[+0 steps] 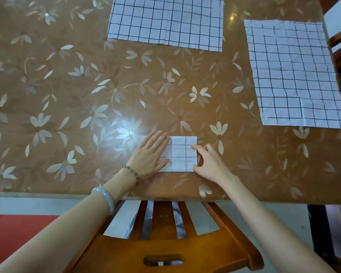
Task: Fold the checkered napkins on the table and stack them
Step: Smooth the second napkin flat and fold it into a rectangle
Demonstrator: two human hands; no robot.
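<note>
The folded checkered napkin (182, 154) lies as a small square near the table's near edge, in front of the person. Its left part is hidden under the left hand (150, 154), which lies flat on it, fingers straight and close together, thumb stretched along the lower edge. The right hand (211, 160) meets the napkin's right edge: the index fingertip rests on top and the thumb sits at the lower right corner. Whether they nip the cloth or only touch it cannot be told.

Two unfolded checkered napkins lie flat and well apart from it. The far napkin (165, 22) is cut off by the top of the view. The right napkin (295, 75) runs to the right border.

The floral table cover (67, 95) is glossy, and glare washes out the patch just left of the left hand.

A bead bracelet (132, 172) and a pale bangle (104, 200) circle the left wrist. A wooden chair back (165, 243) stands below the table edge.
</note>
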